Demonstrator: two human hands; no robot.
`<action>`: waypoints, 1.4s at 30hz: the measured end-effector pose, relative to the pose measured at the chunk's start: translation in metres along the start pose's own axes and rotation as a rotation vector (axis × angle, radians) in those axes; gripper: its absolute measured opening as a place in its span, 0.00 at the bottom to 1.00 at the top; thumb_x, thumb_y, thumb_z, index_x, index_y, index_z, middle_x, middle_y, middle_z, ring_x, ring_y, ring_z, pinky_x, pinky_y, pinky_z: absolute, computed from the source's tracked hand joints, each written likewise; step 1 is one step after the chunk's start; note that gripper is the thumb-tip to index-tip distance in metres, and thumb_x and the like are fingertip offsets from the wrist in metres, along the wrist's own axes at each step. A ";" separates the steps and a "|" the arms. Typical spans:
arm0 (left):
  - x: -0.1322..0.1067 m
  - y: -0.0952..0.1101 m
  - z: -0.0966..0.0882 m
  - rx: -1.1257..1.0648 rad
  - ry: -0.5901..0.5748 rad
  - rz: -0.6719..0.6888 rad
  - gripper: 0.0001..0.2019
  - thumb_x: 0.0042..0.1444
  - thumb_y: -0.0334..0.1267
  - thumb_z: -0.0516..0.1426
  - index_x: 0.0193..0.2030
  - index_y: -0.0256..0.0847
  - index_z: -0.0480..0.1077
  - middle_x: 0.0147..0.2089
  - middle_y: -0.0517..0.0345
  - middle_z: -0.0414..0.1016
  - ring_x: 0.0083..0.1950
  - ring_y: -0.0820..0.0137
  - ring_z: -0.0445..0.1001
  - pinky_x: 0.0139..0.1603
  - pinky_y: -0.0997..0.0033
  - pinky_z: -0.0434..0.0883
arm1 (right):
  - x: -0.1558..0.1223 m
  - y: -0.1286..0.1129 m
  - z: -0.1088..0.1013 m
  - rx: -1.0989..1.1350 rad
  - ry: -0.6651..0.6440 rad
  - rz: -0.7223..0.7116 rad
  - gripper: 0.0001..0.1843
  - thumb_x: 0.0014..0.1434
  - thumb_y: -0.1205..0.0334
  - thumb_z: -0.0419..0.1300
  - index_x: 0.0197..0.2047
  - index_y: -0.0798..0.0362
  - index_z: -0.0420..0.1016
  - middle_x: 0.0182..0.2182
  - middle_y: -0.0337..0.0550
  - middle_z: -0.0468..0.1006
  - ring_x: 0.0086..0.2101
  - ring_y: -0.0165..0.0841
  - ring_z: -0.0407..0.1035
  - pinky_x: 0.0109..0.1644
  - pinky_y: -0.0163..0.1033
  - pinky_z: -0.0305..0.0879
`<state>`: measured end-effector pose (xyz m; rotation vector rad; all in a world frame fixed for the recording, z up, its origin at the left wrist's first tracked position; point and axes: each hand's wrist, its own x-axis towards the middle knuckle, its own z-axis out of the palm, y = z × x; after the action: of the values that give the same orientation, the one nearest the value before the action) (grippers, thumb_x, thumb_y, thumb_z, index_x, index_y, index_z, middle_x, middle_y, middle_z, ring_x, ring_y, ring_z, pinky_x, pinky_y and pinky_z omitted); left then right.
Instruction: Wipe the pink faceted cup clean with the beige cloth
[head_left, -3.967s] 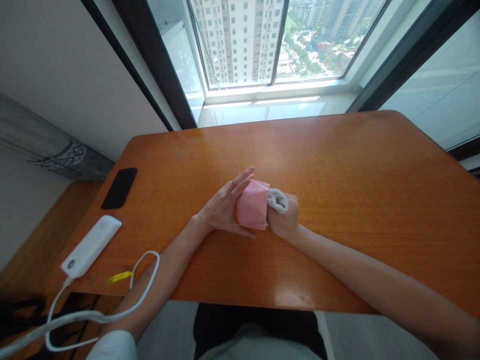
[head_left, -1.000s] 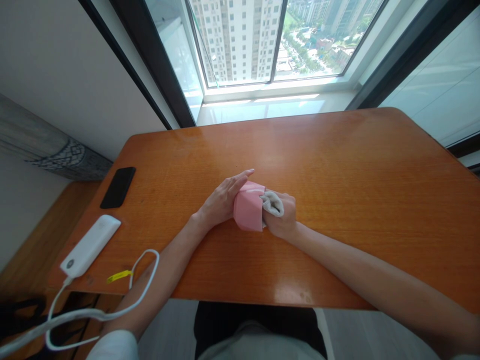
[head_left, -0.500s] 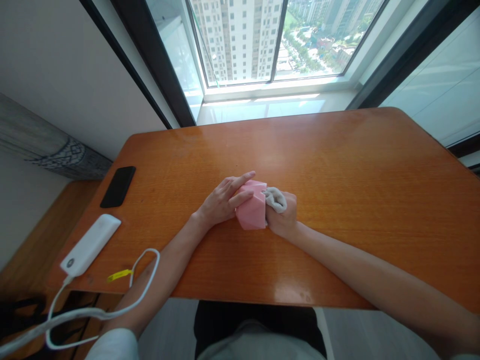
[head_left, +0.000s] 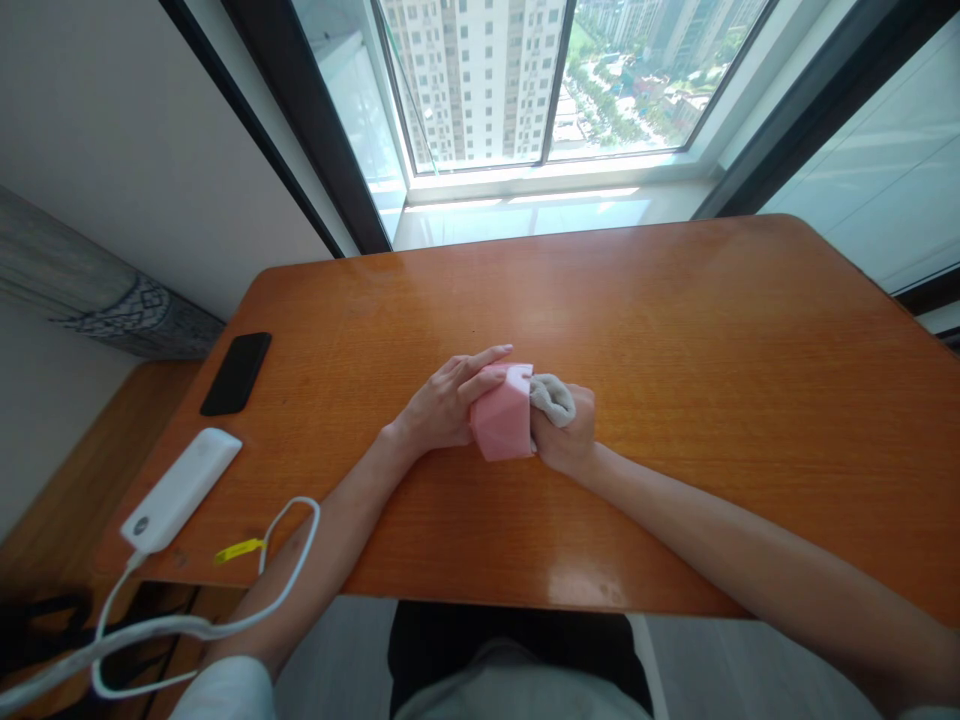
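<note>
A pink folded piece of cloth or stiff paper (head_left: 501,418) stands on the orange wooden table (head_left: 675,450), gripped between my hands. My left hand (head_left: 446,405) presses against its left side, with the fingers lying over its upper corner. My right hand (head_left: 566,430) is closed around a rolled off-white cloth (head_left: 552,400). That cloth touches the pink piece's right edge, and its end is hidden where it meets the pink folds.
A black smartphone (head_left: 236,374) lies near the table's left edge. Below it is a white power bank (head_left: 180,490), with a white cable looping over my left forearm and a yellow tag (head_left: 238,551). A tall window lies beyond the table's far edge.
My left fingers have moved from beside the pink piece onto its upper corner. The pink piece looks narrower and more tightly pressed against my right hand and the off-white cloth.
</note>
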<state>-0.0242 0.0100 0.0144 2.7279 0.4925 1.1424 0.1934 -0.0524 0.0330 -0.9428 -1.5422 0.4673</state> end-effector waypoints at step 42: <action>0.008 0.013 -0.010 -0.609 -0.399 -0.646 0.46 0.39 0.69 0.77 0.55 0.34 0.79 0.35 0.61 0.80 0.37 0.63 0.79 0.41 0.70 0.74 | -0.003 0.006 -0.002 -0.053 0.069 -0.187 0.24 0.68 0.62 0.63 0.22 0.49 0.61 0.18 0.32 0.65 0.18 0.24 0.54 0.21 0.33 0.53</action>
<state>-0.0231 0.0003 0.0298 1.9608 0.7362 0.4580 0.1970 -0.0511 0.0270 -0.8365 -1.5692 0.2597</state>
